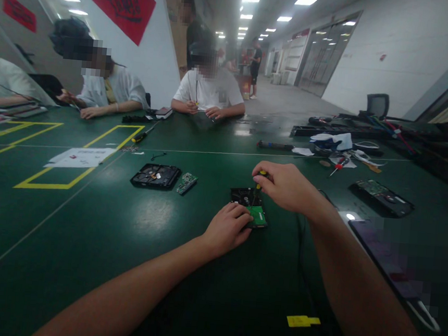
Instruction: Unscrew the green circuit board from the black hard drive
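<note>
A hard drive (pixel 241 194) is laid flat on the worktop (pixel 96 240), in front of the wearer, its green circuit board (pixel 259 218) turned up. The left hand (pixel 229 226) is rested over its near left part with the fingers bent; whether the drive is pinched or only pressed down cannot be told. The right hand (pixel 285 186) is closed around the handle of a screwdriver (pixel 262 174), whose shaft is pointed down at the drive; contact at the tip cannot be made out. The drive can be judged stiff and fairly heavy for its size, likely to be slid on the smooth surface unless pinned. It is best held by the side edges of the case, since the thin board may be easily scratched or cracked.
</note>
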Available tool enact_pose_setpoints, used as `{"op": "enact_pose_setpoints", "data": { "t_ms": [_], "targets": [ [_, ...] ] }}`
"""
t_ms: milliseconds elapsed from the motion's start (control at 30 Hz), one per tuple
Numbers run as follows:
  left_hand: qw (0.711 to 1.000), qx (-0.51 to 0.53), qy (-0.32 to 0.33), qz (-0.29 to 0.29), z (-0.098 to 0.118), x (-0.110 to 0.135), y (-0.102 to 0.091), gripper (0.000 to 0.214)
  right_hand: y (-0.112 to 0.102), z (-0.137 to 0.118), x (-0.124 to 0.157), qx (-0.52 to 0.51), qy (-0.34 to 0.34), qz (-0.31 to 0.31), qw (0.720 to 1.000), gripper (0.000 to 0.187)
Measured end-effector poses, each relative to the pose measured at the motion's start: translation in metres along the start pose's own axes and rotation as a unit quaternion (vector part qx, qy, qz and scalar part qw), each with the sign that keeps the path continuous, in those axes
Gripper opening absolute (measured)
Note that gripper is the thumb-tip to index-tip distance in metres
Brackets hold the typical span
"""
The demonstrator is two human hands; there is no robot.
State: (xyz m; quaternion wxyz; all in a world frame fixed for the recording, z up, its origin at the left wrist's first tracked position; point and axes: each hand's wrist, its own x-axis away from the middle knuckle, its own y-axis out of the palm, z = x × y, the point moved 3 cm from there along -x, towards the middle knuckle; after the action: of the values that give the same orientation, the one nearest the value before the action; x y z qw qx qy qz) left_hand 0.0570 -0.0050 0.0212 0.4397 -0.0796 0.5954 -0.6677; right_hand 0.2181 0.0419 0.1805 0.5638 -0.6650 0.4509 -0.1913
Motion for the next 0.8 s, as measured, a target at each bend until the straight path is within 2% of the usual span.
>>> {"op": "enact_pose_setpoints", "data": {
  "t_ms": [400, 633, 800],
  "targets": [
    [1.000, -0.001, -0.015, 0.019, -0.004, -0.001, 0.002, 0.020, 0.004, -0.002, 0.000, 0.007, 0.002, 0.007, 1.000, 0.019],
    [0.999, 0.003, -0.023, 0.025, -0.007, -0.001, 0.000, 0.022, 0.006, 0.001, -0.002, -0.005, 0.055, 0.034, 0.998, 0.022],
    [0.998, 0.019, -0.032, 0.044, -0.013, -0.002, -0.001, 0.024, 0.006, 0.000, -0.002, -0.027, 0.010, 0.032, 0.999, 0.018]
  ]
}}
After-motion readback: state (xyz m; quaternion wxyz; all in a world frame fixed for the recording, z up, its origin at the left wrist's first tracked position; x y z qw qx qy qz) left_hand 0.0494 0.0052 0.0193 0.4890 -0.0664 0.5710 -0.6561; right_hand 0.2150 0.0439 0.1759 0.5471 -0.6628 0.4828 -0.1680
